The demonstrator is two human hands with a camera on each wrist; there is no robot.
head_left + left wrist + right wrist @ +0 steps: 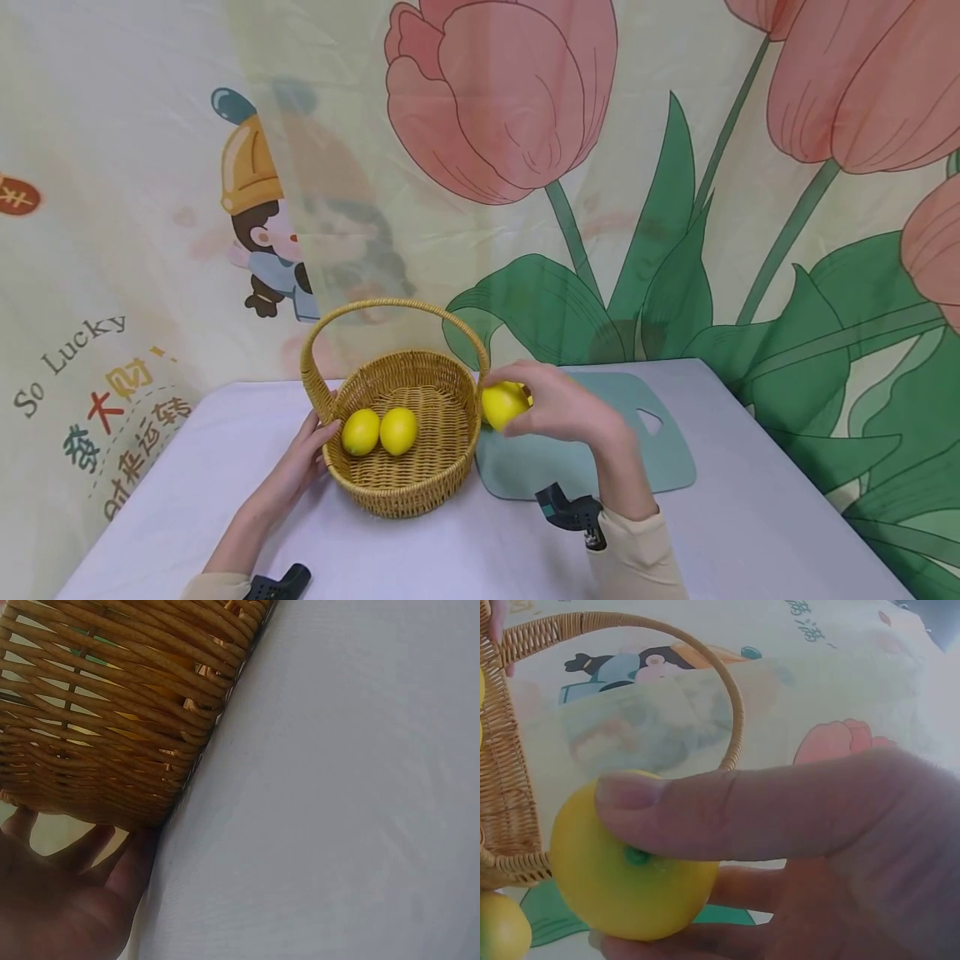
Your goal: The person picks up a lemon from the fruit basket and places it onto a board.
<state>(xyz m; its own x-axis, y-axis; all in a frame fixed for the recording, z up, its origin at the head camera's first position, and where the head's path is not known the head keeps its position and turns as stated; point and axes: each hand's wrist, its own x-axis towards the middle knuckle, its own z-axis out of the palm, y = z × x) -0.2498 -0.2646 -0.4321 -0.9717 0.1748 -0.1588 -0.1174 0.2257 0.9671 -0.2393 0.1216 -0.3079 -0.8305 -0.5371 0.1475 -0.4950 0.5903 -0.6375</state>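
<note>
A round wicker basket [405, 492] with a tall arched handle stands on the white table, and two yellow lemons [398, 431] lie inside it on the left. My left hand [302, 458] holds the basket's left side, thumb at the rim near the handle's base and fingers along the outer wall. In the left wrist view its fingers [131, 870] rest against the weave. My right hand [558, 404] grips another lemon [622, 870] just right of the basket, thumb beside its green stem end. One more lemon [502, 928] shows below the basket's rim in the right wrist view.
A pale green cutting board [555, 467] with a cut-out handle hole lies right of the basket, partly under my right hand. A printed cloth [525, 250] with tulips hangs behind the table [420, 558].
</note>
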